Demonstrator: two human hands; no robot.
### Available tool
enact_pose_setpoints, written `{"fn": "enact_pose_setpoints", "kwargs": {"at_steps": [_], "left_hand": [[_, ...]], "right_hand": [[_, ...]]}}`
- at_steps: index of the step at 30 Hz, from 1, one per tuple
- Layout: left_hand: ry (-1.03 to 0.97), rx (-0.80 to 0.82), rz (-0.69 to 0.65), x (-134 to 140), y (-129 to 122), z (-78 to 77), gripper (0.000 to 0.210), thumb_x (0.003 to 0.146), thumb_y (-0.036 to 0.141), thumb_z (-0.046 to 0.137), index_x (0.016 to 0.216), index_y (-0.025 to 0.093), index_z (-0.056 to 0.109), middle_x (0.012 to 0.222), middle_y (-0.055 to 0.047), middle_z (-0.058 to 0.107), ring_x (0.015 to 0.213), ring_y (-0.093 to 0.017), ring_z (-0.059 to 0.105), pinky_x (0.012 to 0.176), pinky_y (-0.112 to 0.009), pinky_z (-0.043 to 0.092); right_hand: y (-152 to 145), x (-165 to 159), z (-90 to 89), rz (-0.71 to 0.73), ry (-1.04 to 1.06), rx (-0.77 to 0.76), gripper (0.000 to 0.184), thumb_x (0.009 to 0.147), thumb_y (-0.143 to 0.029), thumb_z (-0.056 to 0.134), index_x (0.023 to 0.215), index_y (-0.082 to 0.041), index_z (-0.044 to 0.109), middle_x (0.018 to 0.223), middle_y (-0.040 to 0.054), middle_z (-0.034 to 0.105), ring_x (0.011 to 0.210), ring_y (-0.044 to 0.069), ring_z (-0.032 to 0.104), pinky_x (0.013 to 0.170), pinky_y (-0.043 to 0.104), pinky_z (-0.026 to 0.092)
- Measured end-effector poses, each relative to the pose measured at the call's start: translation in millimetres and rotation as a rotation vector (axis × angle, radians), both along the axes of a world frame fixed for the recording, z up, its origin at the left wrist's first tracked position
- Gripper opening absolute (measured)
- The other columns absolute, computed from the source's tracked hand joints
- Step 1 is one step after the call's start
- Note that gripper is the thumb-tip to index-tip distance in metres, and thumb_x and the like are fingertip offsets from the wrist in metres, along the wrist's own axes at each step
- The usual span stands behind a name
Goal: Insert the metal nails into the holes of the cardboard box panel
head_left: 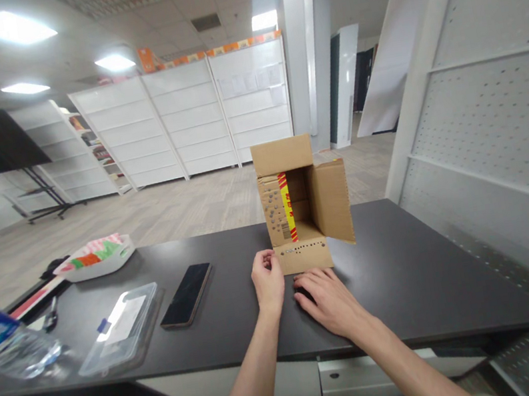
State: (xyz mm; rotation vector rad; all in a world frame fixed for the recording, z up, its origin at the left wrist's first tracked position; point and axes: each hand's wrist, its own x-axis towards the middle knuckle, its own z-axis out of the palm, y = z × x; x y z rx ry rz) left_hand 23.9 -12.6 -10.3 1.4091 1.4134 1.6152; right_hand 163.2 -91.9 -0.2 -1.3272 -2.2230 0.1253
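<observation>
A cardboard box [331, 204] lies on its side on the dark table, its opening facing me and its flaps spread up, right and down. Small grey dots are scattered over the left flap [274, 213], beside a yellow-and-red tape strip [287, 204]. More dots and small dark holes line the bottom flap [305, 259]. My left hand [268, 282] is at that flap's left edge, fingers curled together; whatever they hold, if anything, is hidden. Just in front of the flap, my right hand [329, 298] rests palm down with fingers stretched out.
Left of my hands lie a black phone [187, 295] and a clear plastic case [121, 327]. A water bottle [7, 342] is at the far left. Behind them stands a white basket [122, 254] with colourful contents. A white perforated panel [493, 139] borders the table's right side.
</observation>
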Motion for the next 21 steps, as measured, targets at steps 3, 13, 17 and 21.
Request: {"fn": "enact_pose_setpoints", "kwargs": {"at_steps": [3,13,17,21], "left_hand": [[0.002,0.005,0.008,0.1,0.4,0.2,0.011,0.084,0.025,0.055,0.086,0.018,0.063,0.08,-0.003,0.068,0.076,-0.016,0.065,0.072,-0.026,0.05],[0.008,0.008,0.013,0.1,2.0,-1.4,0.013,0.085,0.025,0.054,0.086,0.018,0.064,0.081,-0.004,0.069,0.077,-0.016,0.066,0.073,-0.027,0.051],[0.004,0.01,0.012,0.6,1.2,-0.7,0.013,0.085,0.026,0.053,0.086,0.018,0.064,0.081,-0.004,0.069,0.077,-0.016,0.066,0.073,-0.027,0.051],[0.001,0.004,0.007,0.9,0.0,0.3,0.013,0.085,0.026,0.054,0.086,0.018,0.063,0.082,-0.005,0.069,0.078,-0.016,0.066,0.073,-0.027,0.051]], "right_hand": [[-0.4,0.3,0.0,0.01,-0.017,0.016,0.018,0.101,-0.023,0.049,0.109,-0.02,0.065,0.109,0.0062,0.072,0.105,0.023,0.059,0.093,0.04,0.038],[2.0,1.5,-1.3,-0.013,-0.055,0.024,0.025,0.105,-0.022,0.038,0.11,-0.022,0.063,0.106,0.0055,0.071,0.1,0.023,0.057,0.087,0.037,0.037],[3.3,3.1,-1.6,-0.016,-0.022,0.006,0.026,0.106,-0.023,0.037,0.107,-0.023,0.063,0.105,0.0041,0.072,0.098,0.022,0.058,0.082,0.035,0.037],[3.8,5.2,-2.8,0.003,0.023,0.015,0.028,0.106,-0.024,0.035,0.105,-0.022,0.063,0.102,0.0051,0.072,0.096,0.022,0.059,0.081,0.036,0.039]]}}
